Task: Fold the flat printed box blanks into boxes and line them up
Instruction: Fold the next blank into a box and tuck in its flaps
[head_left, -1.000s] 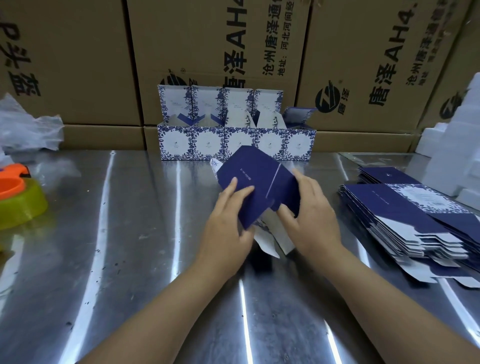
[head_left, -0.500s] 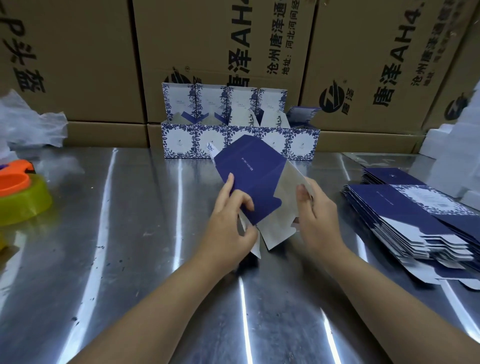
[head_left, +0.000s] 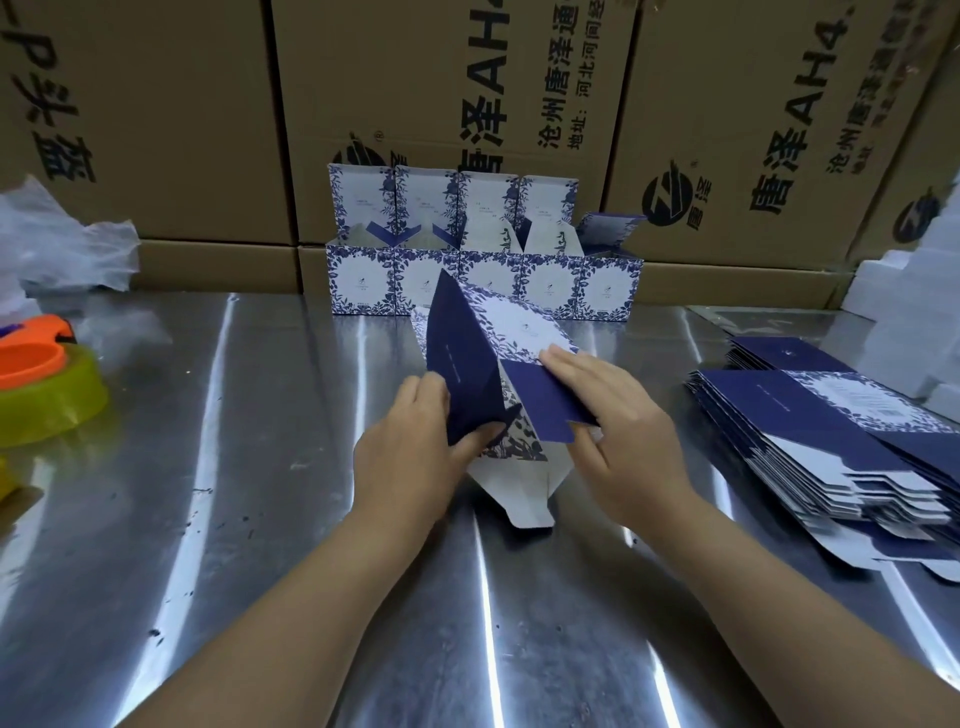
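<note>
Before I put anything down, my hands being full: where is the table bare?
The widest bare table lies between the tape roll and the left hand on the half-folded box. The near left corner is free too. Crowded: flat blanks at right, folded boxes at the back centre.

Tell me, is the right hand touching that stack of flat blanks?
Apart. The head view shows bare metal table between the right hand and the stack of flat blanks; the hand holds the half-folded box instead.
</note>
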